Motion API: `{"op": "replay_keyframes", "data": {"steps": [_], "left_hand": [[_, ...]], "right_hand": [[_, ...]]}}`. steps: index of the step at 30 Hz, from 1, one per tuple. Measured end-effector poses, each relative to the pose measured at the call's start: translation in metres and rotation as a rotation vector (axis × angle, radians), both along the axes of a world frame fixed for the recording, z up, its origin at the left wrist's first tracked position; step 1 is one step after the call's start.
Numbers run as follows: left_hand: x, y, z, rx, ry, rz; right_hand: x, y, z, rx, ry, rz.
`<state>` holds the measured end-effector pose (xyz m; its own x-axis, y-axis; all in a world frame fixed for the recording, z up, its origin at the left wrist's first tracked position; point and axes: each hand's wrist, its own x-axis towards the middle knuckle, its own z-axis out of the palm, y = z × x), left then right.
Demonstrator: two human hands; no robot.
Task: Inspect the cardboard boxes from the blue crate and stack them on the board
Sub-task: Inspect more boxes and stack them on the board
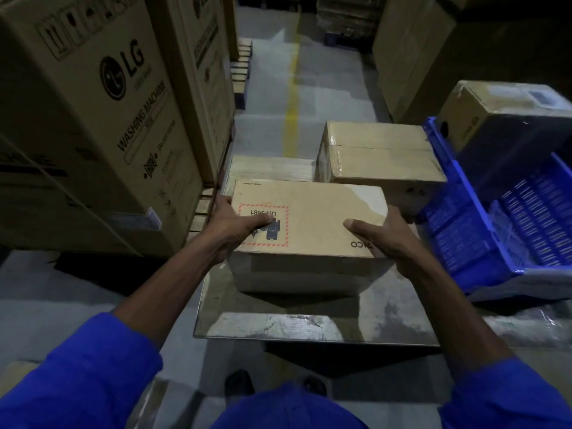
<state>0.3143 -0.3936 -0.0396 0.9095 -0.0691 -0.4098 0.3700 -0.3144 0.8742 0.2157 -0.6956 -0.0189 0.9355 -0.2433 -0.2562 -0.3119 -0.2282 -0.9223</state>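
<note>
Grey warehouse floor [334, 85], marked by a yellow painted line [292, 97], stretches between tall stacks of cartons, among them an LG washing machine carton [102, 125] standing on a wooden pallet at left. At centre, a person in blue sleeves grips a cardboard box [309, 224] with both hands over a worn, scuffed board [309, 323] set low above the floor. Their left hand [232, 230] wraps the box's left edge, thumb lying across a red-bordered hazard label printed upside down to the camera; their right hand [383, 233] clasps the right edge, thumb pressed on the top face and fingers curled down the side. That box sits near the middle of the board, its lower edge touching or just above the surface; which one cannot be told. Behind it lie a flat, film-wrapped box [272, 168] and, beside that, a taped box [380, 156] standing taller. A blue crate [483, 224] tilts at right, its slatted inside visible, just beside the board. Beyond the crate's far rim rests another cardboard box [507, 116], partly in shadow.
</note>
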Motion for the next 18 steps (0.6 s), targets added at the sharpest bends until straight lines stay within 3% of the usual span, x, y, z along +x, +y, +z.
{"op": "replay_keyframes", "data": {"steps": [18], "left_hand": [[-0.0018,-0.0023,0.0098,0.137,-0.089,-0.031]], "right_hand": [[0.0041,-0.0018,0.0016,0.003,-0.014,0.044]]}}
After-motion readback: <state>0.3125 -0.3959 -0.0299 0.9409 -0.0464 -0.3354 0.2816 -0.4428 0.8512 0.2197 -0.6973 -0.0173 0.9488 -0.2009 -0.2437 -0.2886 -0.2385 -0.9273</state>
